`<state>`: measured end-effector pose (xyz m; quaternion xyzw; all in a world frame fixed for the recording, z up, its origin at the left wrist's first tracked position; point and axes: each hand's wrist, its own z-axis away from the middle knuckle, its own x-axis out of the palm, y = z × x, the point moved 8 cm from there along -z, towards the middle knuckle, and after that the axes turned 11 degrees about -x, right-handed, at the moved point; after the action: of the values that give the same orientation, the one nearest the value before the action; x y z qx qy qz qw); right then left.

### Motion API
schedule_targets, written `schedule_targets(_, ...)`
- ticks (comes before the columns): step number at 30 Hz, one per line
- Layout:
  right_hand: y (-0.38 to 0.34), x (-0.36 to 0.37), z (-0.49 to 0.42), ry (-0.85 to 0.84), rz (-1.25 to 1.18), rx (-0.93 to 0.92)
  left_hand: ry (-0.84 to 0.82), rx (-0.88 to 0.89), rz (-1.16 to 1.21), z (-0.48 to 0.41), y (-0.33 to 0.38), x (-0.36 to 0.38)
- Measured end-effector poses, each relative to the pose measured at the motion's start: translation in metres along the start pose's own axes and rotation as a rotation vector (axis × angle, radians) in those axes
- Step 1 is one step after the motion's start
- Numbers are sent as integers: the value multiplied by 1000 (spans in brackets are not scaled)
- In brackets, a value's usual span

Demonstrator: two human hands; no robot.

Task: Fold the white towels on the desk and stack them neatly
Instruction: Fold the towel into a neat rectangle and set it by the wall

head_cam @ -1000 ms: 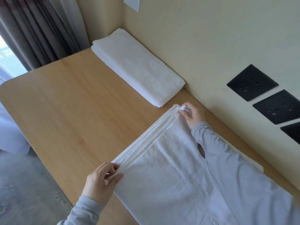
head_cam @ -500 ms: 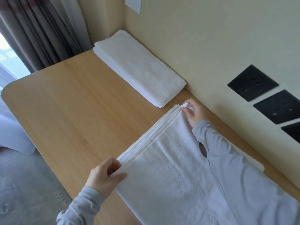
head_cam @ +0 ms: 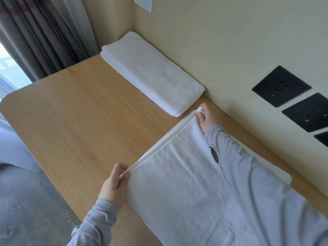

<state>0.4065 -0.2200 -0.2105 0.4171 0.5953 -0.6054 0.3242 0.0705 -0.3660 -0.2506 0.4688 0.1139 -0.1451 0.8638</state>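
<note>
Lying flat on the desk [head_cam: 74, 107], towel [head_cam: 181, 185] – leading edge pinched at both corners, left hand [head_cam: 113, 185] near, right hand [head_cam: 206, 118] far, closed on cloth – folded stack [head_cam: 150, 73] just beyond, its long axis running away along the wall, right hand nearer.

Two bare hands, left hand [head_cam: 113, 185] and right hand [head_cam: 206, 117], each emerging from a long, loose, pale grey sleeve [head_cam: 266, 183] of soft plain fabric, the right one pierced by a small oval thumbhole near the cuff.
</note>
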Motion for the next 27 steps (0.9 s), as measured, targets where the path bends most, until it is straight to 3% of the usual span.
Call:
schedule_targets(4, -8, 9, -2, -109, 215, -51, 150, 96, -209, 5, 11, -5)
schedule_targets(10, 15, 6, -8, -167, -39, 158, 274, -15, -211, 10, 6, -19)
schedule_targets(14, 8, 9, -4, -250, 36, 148, 245, 17, -384, 6, 10, -17)
schedule_targets(16, -10, -1, -4, -187, 221, -8, 240, 60, -409, 6, 15, -15)
schedule_targets(18, -51, -15, 4, -41, 342, -344, 302, 163, -405, 12, 28, -16)
schedule_targets(21, -116, -4, 41, -68, 229, -827, 354, 262, -539, 11, 54, 2)
schedule_targets(24, -129, 42, 71, -442, 248, -871, 229, 141, -649, -11, 61, 40)
schedule_targets(27, -125, 50, 65, -480, 280, -830, 206, 116, -589, -27, 67, 55)
